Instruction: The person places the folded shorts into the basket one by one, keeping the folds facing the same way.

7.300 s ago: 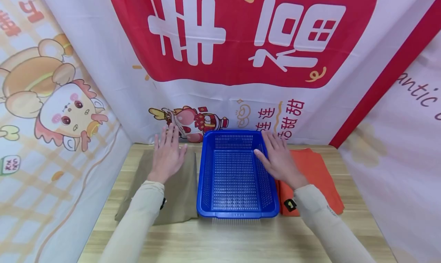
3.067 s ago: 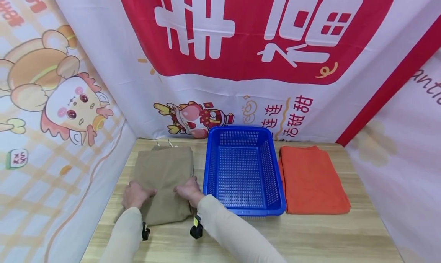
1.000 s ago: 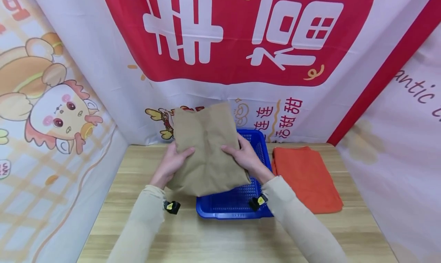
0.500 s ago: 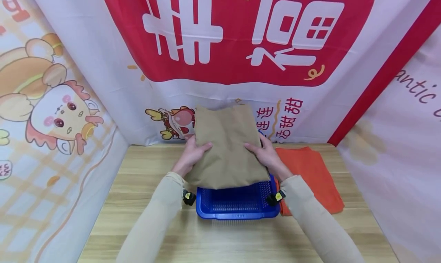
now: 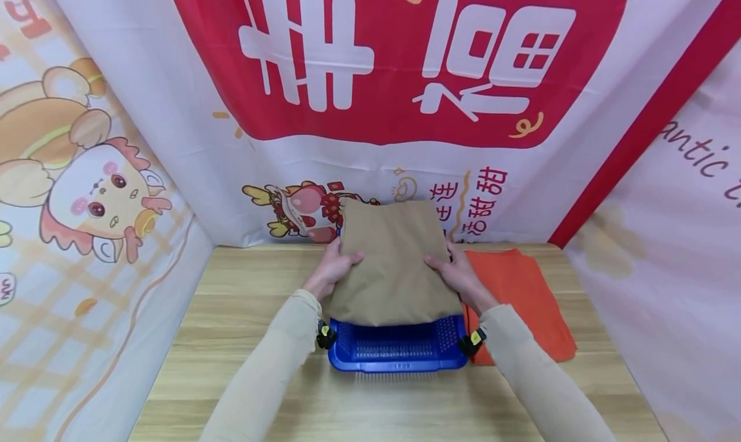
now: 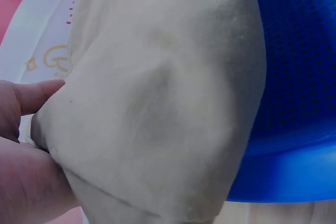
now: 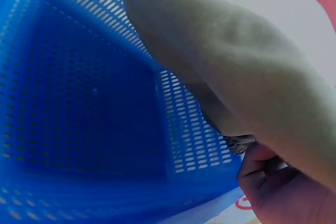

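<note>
- Cloth on the move: the folded khaki cloth [image 5: 396,262], lying on the table [image 5: 231,326] left of the basket three seconds ago, is now right over the blue perforated basket [image 5: 399,367].
- Lower, too! Half a second ago its far edge stood higher against the printed backdrop [image 5: 399,62]; now it has dropped and shifted slightly right.
- Basket's near end peeks out beneath; whether cloth and basket touch, I can't tell.
- Left hand [image 5: 331,267] clamped on the cloth's left edge, thumb laid on top, other fingers mostly hidden.
- Right hand [image 5: 460,271] mirrors it, pinching the right edge; its wrist view shows curled fingers at the fabric's border.
- Both forearms reach forward, angled inward, in pale sleeves [image 5: 266,371].
- Orange folded cloth [image 5: 521,300], unmoved, sits just right of the basket.
</note>
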